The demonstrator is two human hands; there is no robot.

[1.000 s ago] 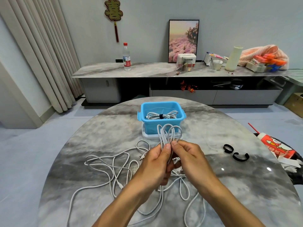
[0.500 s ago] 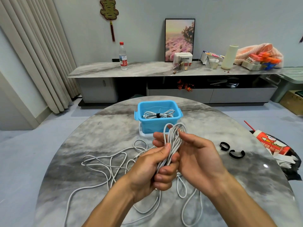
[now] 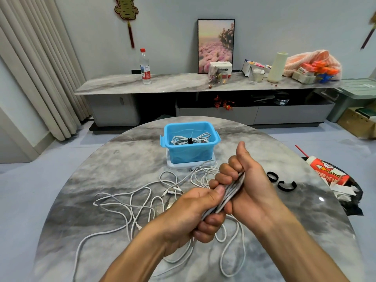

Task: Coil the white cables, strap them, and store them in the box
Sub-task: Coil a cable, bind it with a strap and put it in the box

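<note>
Both hands up over the middle of the round marble desk (image 3: 114, 171), clamped on the same bundle of folded white cable (image 3: 230, 193). Left hand (image 3: 195, 212) wrapped round the lower end, thumb pressed on top, the other fingers (image 3: 211, 220) curled underneath. Right hand (image 3: 247, 184) gripping the upper end, fingers (image 3: 225, 177) curled tight over the strands, thumb sticking straight up. So the bundle runs diagonally between the two fists, with only a short stretch of it showing in the gap; the rest is buried inside the grips. Bit blurry right there, so can't count the strands.

Loose white cables (image 3: 130, 202) sprawled all over the desk below and left of the hands, a few loops also hanging down under the wrists. Can't tell which of those belong to the bundle being held.

Blue plastic box (image 3: 191, 153) sitting just past the hands on a white lid (image 3: 173, 164), open, with one coiled cable (image 3: 189, 139) already inside, cinched with a black strap (image 3: 190, 140). Two more black straps (image 3: 281, 181) lying on the desk just right of the right hand, not touched by anything.

Off the right edge, a red and white carton (image 3: 327, 171) on a dark heap with scraps of paper. Back by the wall, a long low cabinet (image 3: 183, 84) with a water bottle (image 3: 145, 67) and a framed flower picture (image 3: 215, 45).
</note>
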